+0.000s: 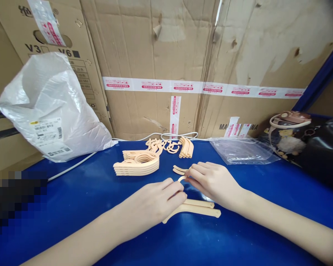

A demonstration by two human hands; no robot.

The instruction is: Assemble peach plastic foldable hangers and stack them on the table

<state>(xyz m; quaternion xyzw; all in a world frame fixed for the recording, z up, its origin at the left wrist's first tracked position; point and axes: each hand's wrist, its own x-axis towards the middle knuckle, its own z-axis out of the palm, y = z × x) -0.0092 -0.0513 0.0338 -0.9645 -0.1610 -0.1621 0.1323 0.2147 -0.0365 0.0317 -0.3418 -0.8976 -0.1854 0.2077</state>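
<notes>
My left hand (161,201) and my right hand (211,181) meet over the middle of the blue table, fingers pinched. Between their fingertips shows a small curved beige hook (181,178), its ends hidden by the fingers. Under and beside my left hand lie two long beige hanger arms (199,211), their left part covered by that hand. Just beyond my right fingertips are short curved beige pieces (180,170). To the left, beige folding hangers (136,166) are stacked in a neat pile.
Behind the stack lie a heap of loose beige hooks (155,146) and a bundle of curved arms (186,147). A white plastic bag (52,107) stands at left, a clear bag (241,151) at right near a bottle (290,129). Cardboard (155,111) walls the back; a white cable (74,165) crosses the table.
</notes>
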